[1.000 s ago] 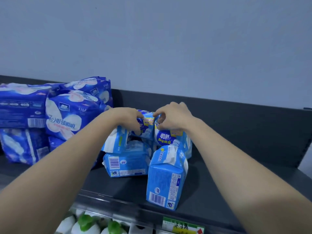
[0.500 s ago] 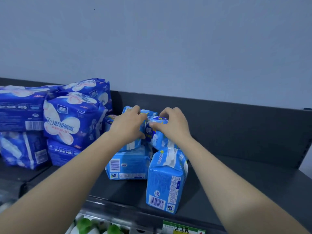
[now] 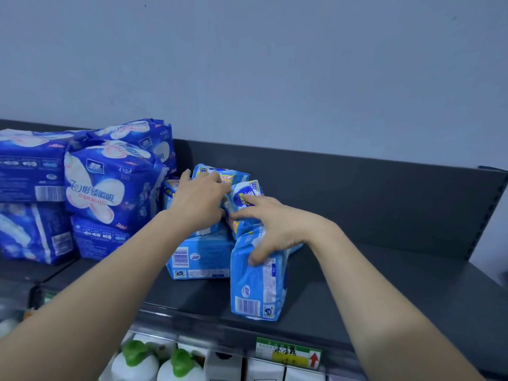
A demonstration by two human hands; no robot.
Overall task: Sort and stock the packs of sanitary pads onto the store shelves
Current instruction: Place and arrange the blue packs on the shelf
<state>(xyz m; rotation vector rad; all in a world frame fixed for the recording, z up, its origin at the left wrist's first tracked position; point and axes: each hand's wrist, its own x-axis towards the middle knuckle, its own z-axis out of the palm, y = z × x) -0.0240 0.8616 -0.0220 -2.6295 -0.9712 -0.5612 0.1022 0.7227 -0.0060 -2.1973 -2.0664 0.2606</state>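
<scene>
The right hand (image 3: 275, 229) has been moved down onto the front pack (image 3: 258, 287) on the shelf (image 3: 384, 284). Its fingers are spread wide and nothing is gripped. The left hand (image 3: 198, 204) is still laid loosely on the back packs (image 3: 236, 177).

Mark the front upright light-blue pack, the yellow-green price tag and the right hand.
front upright light-blue pack (image 3: 255, 287): head view, its facing side above the barcode.
price tag (image 3: 288, 353): head view, middle of the label.
right hand (image 3: 277, 226): head view, back of the hand.
</scene>
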